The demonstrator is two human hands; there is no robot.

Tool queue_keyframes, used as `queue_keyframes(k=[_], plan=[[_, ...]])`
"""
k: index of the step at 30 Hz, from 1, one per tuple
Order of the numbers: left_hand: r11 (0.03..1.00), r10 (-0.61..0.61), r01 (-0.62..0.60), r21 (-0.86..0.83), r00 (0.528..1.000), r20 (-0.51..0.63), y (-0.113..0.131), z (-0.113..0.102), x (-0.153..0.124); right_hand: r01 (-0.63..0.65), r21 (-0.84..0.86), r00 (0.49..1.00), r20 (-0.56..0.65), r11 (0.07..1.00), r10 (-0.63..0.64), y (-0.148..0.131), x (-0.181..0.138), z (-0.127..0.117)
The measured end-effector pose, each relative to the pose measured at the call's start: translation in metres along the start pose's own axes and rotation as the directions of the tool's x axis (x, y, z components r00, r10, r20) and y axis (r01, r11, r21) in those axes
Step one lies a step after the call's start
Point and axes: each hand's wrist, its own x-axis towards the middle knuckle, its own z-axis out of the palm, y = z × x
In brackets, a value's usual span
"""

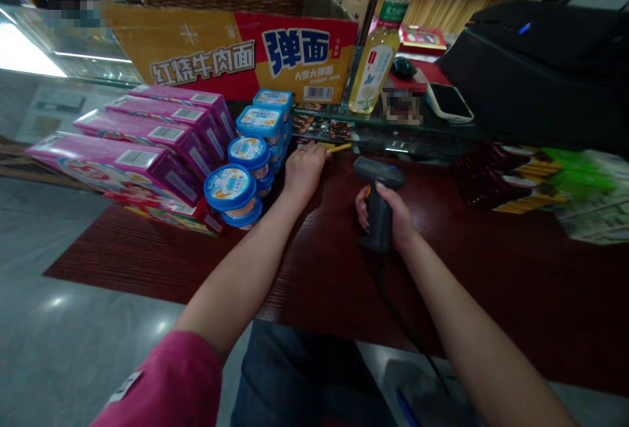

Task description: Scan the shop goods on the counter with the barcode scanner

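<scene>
My right hand (393, 214) is wrapped around the handle of a dark grey barcode scanner (379, 207), its head raised above the dark wood counter (334, 250). From the scanner's base a black cable (405, 325) runs down past the counter edge. Farther forward, my left hand (304, 168) is low at the back of the counter with its fingers curled. A thin yellow stick-like thing (340, 148) pokes out to the right of those fingertips; its other end is hidden. Just left of this hand stand stacked blue-lidded tubs (230, 185), round and square.
Purple boxes (142, 158) lie in a row at left. A noodle carton (236, 54) blocks the back, beside a tea bottle (373, 67). A phone (449, 101) lies on the glass shelf. Dark red and yellow packets (511, 178) and a green package (584, 175) sit at right.
</scene>
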Motion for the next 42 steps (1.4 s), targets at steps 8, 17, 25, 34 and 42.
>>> queue_keyframes(k=[8,17,25,34,42], plan=[[0.793,-0.218,0.188,-0.579,0.976,0.018,0.013,0.01,-0.006,-0.033,-0.048,0.998,-0.051,0.998,0.031,0.0,-0.005,0.0],[0.784,-0.271,0.221,-0.58,0.963,0.001,0.005,0.02,-0.002,-0.048,-0.078,0.997,-0.067,0.996,0.043,-0.003,-0.005,0.004],[0.81,-0.165,0.032,-0.586,0.971,-0.174,0.011,0.005,-0.02,0.067,0.082,0.993,-0.099,0.994,-0.059,-0.002,-0.014,-0.017],[0.798,0.257,-0.465,-0.382,0.838,-0.481,0.119,0.019,-0.012,0.234,0.165,0.893,-0.427,0.958,-0.144,-0.031,-0.088,-0.116],[0.651,0.674,-0.738,-0.18,0.67,-0.31,0.257,0.078,0.021,0.447,0.184,0.757,-0.6,0.876,-0.26,-0.05,-0.159,-0.185]])
